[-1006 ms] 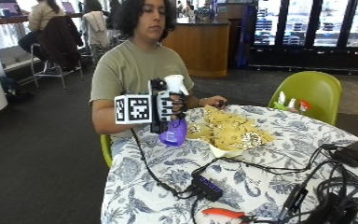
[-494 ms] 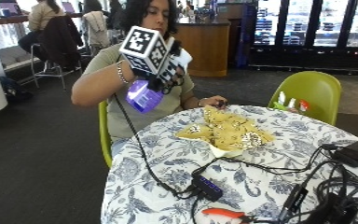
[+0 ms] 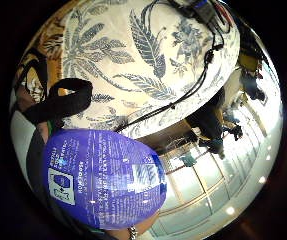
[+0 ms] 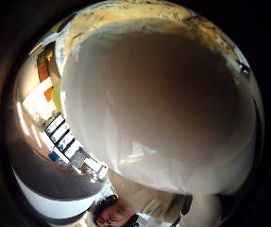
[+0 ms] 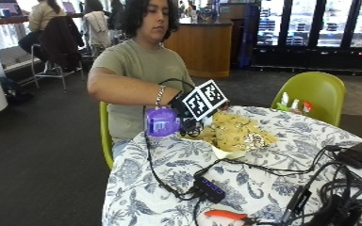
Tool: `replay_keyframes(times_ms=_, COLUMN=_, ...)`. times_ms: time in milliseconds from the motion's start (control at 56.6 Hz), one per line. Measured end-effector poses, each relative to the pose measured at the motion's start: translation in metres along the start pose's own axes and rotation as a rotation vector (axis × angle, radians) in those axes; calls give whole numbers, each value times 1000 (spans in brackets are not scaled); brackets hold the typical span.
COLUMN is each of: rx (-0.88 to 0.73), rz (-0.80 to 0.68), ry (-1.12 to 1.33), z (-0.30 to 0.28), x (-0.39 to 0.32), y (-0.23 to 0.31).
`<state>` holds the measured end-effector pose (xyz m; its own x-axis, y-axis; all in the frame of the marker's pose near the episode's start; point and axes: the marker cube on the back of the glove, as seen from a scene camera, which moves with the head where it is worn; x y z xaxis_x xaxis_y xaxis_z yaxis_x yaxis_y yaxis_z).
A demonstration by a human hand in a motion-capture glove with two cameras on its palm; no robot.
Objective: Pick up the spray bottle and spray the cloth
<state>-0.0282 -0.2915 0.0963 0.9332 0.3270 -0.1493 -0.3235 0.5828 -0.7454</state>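
Observation:
In the outside view my gloved right hand (image 5: 188,117) grips the spray bottle (image 5: 162,122) above the table's near left edge. The bottle is tipped on its side, its purple base toward the table's edge and its head toward the cloth (image 5: 239,135). The cloth is a yellow patterned heap lying on the table just beyond the hand. The little finger side palm view shows the purple labelled body of the bottle (image 3: 103,180) close to the palm, over the flowered tablecloth (image 3: 148,65). The white spray head (image 4: 158,113) fills the thumb side palm view.
A round table with a blue-flowered cloth (image 5: 168,169) carries a black hub (image 5: 209,189), several cables (image 5: 275,169), orange-handled pliers (image 5: 228,215) and a black box (image 5: 360,154). A green chair (image 5: 313,92) with small bottles (image 5: 294,102) stands behind.
The hand lifted the bottle from upright beside the cloth to shoulder height, then brought it down again; it now lies sideways with its head toward the cloth.

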Motion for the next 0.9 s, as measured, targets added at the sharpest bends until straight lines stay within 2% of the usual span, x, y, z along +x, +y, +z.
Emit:
replay_keyframes(times_ms=159, rx=7, rz=-2, ry=-23, z=-7, x=-7, y=2)
replay_keyframes(times_ms=353, rx=221, rz=-131, ry=-121, z=-71, x=-52, y=32)
replay_keyframes(times_ms=583, rx=470, rz=-444, ry=-419, z=-143, x=-119, y=58)
replay_keyframes(times_ms=706, rx=649, rz=-678, ry=-713, z=-164, x=-168, y=56)
replay_keyframes(times_ms=812, rx=770, rz=-894, ry=-963, z=-174, x=-214, y=41)
replay_keyframes(times_ms=900, rx=875, rz=-975, ry=-1074, z=-172, x=-237, y=8)
